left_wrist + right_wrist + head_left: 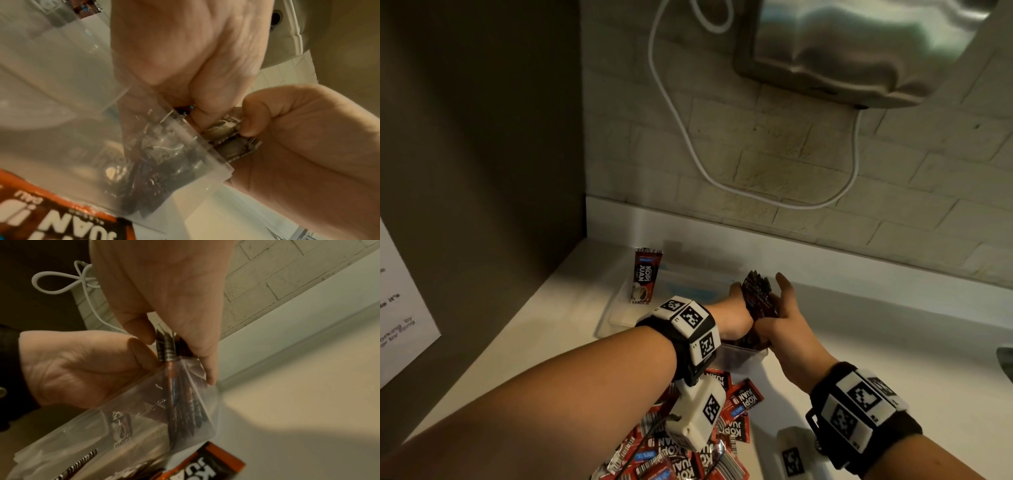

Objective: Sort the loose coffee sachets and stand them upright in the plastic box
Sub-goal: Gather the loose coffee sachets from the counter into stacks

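A clear plastic box [619, 320] lies on the pale counter. At its right end a bundle of dark coffee sachets [756, 296] stands on edge, squeezed between both hands. My left hand [738, 301] curls round the bundle's left side, and my right hand [780, 303] holds its right side, fingers up and thumb on the near edges. The left wrist view shows the left hand [185, 65], the right thumb on the sachets [230, 138] and the box wall [61, 97]. The right wrist view shows sachets [166, 347] pinched above the box [195, 402]. One sachet [647, 279] stands alone at the box's far left end.
A heap of loose red sachets [736, 407] lies on the counter in front of the box, under my left wrist. A white cable [681, 130] hangs down the brick wall from a metal appliance [859, 51]. A dark panel closes off the left, bearing a printed sheet [400, 308].
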